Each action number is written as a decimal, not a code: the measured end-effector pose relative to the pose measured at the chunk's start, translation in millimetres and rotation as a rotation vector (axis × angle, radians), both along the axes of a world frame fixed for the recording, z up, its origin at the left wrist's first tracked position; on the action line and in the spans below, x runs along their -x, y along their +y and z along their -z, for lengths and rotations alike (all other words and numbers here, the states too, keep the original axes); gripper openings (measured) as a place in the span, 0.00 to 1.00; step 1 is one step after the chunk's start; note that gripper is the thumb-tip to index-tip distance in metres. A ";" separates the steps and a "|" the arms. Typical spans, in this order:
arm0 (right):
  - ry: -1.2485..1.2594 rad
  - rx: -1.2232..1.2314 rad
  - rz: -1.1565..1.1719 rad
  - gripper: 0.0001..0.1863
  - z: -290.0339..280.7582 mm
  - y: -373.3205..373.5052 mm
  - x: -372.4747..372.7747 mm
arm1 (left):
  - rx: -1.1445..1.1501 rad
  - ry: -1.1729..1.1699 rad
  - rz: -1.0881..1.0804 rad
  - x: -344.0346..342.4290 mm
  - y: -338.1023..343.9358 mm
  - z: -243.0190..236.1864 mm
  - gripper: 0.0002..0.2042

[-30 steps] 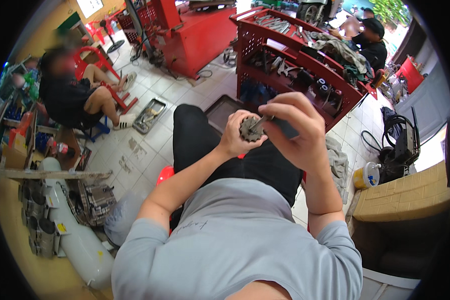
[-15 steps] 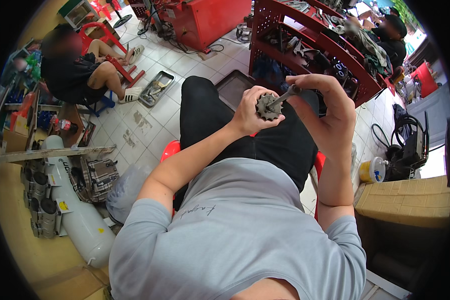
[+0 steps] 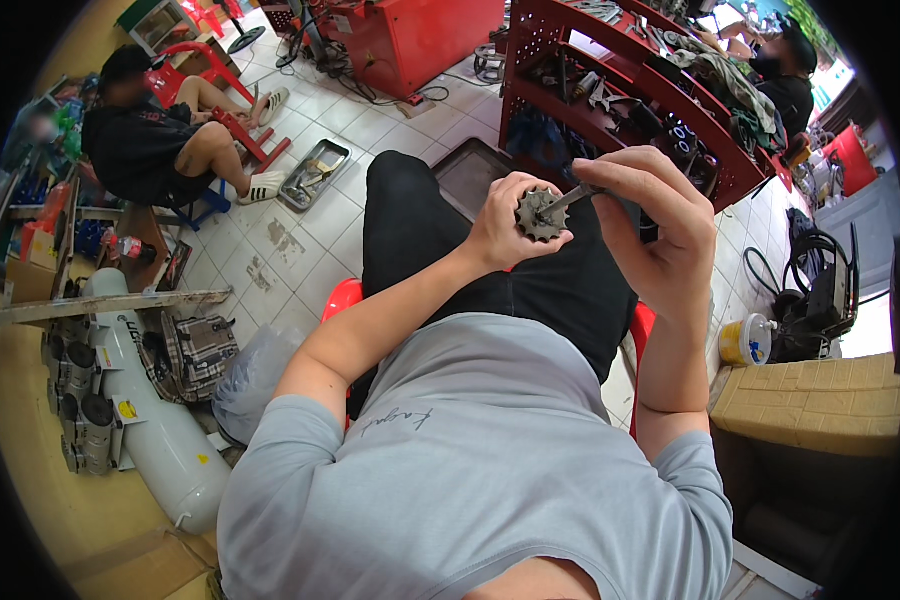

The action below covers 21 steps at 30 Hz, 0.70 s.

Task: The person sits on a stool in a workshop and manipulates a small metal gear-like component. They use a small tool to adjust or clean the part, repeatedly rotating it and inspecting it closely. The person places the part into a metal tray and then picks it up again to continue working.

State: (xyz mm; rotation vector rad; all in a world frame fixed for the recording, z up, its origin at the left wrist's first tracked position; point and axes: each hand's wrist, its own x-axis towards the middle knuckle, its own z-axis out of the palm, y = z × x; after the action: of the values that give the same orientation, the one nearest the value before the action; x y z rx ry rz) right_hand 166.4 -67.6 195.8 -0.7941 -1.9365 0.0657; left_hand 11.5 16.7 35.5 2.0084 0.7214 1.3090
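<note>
My left hand [image 3: 497, 222] is closed around a dark, greasy metal part with a toothed round face [image 3: 541, 215], held above my lap with the teeth turned up toward me. From the middle of that face a slim steel wrench [image 3: 568, 200] sticks out up and to the right. Thumb and fingers of my right hand [image 3: 660, 215] are at the wrench's outer end, closed on it. Where the wrench's inner end meets the part is too small to make out exactly.
Beyond my knees lies a dark metal tray [image 3: 460, 180]; a smaller tray with parts [image 3: 315, 175] is farther left. A red tool cart [image 3: 610, 120] stands ahead to the right. Someone in dark clothes [image 3: 155, 140] sits at the left. A yellow-white bucket [image 3: 745, 342] is on my right.
The fingers of my right hand have shifted a little over the wrench's outer end, which now sits slightly lower. My left hand and the toothed part have barely moved to the right.
</note>
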 end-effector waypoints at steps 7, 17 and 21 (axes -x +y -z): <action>0.061 0.074 -0.014 0.15 -0.6 -1.0 0.0 | -0.025 0.015 -0.019 -0.9 -1.2 -1.0 0.26; 0.013 -0.014 -0.009 0.17 1.7 1.6 1.2 | -0.043 0.010 0.009 0.6 0.2 -1.1 0.25; 0.007 0.014 -0.023 0.16 2.1 1.0 0.2 | -0.052 0.011 -0.012 1.6 -4.1 -4.9 0.25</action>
State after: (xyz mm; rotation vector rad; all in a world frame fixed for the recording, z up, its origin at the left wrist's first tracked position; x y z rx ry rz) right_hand 166.2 -66.6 193.8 -0.7794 -1.9403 0.0958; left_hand 9.9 12.6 40.4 2.0570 0.7130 1.3371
